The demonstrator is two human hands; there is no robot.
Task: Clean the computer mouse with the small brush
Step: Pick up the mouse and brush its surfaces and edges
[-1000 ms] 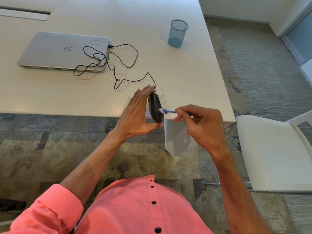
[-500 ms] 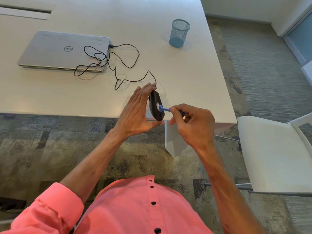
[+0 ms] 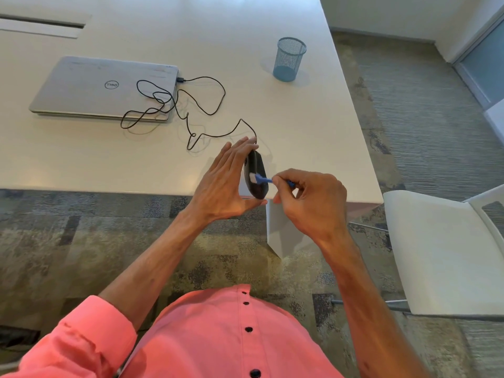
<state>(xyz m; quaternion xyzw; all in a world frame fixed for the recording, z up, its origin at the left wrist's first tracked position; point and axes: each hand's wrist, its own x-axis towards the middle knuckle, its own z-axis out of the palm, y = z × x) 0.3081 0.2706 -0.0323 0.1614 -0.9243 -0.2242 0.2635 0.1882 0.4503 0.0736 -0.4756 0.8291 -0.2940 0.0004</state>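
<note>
Black and smooth, the plastic computer mouse (image 3: 257, 165) is tipped up on its side, in front of and to the right of the closed silver laptop (image 3: 103, 88), right at the near edge of the white table (image 3: 300, 132). The left hand (image 3: 223, 184) holds it there. Its fingers lie straight along the side of the mouse that faces the laptop, with the tips reaching the cable end, and its thumb is tucked under the near end.

The right hand (image 3: 311, 200), on the side of the mouse away from the laptop, pinches the small blue brush (image 3: 263, 180) between thumb and forefinger, with the other fingers curled in behind. The brush handle points toward the laptop, and its white bristles (image 3: 253, 177) touch the upturned face of the mouse about midway along its length.

A thin black cable (image 3: 224, 91) runs from the far end of the mouse in loose loops across the table. It crosses the right part of the laptop lid and plugs into the laptop's right edge.

Well to the right of the laptop and a little further back, a blue wire-mesh pen cup (image 3: 289, 60) stands upright. Further right, off the table, is a white chair seat (image 3: 436, 249) on grey patterned carpet (image 3: 81, 241). A coral-pink buttoned shirt (image 3: 218, 336) fills the bottom of the view, its left sleeve rolled up.
</note>
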